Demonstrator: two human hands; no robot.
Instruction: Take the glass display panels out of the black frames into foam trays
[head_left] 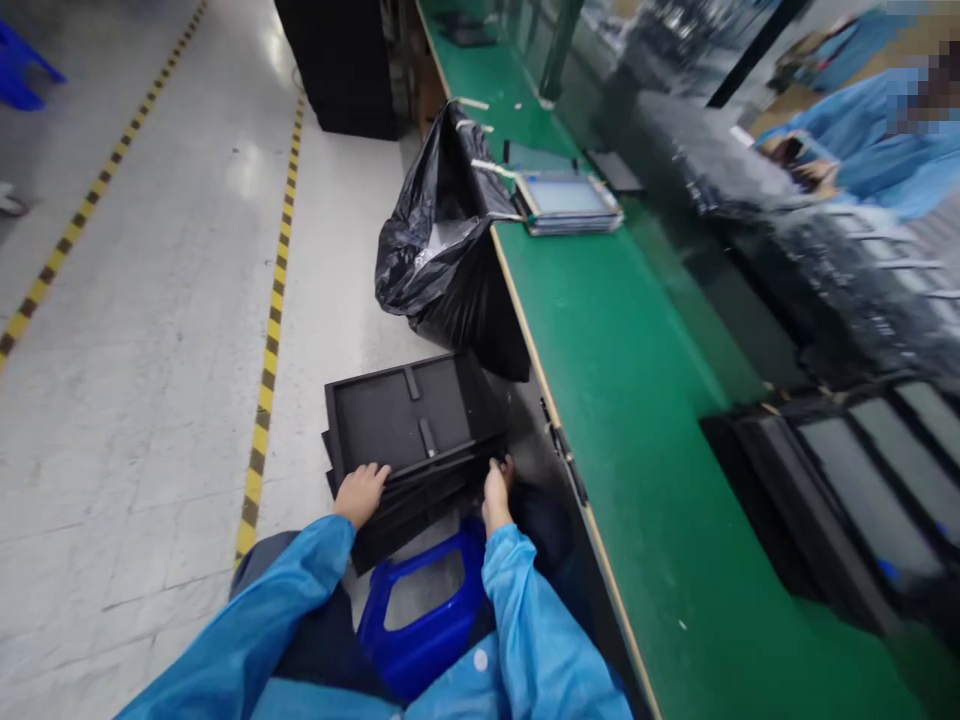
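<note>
Head view, left hand and right hand gripping stacked black trays

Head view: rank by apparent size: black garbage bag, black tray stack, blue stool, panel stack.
1. Black garbage bag and black tray stack look alike, so unranked
2. Blue stool, partly hidden
3. Panel stack, smallest

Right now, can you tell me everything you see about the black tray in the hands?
The black tray is dark, rectangular and looks like moulded plastic. It has raised sides and two short ribs on its floor. Several layers show along its near edge, so it may be a stack. It tilts up, away from the person, above a blue stool. The left hand and right hand grip its near edge.
</note>
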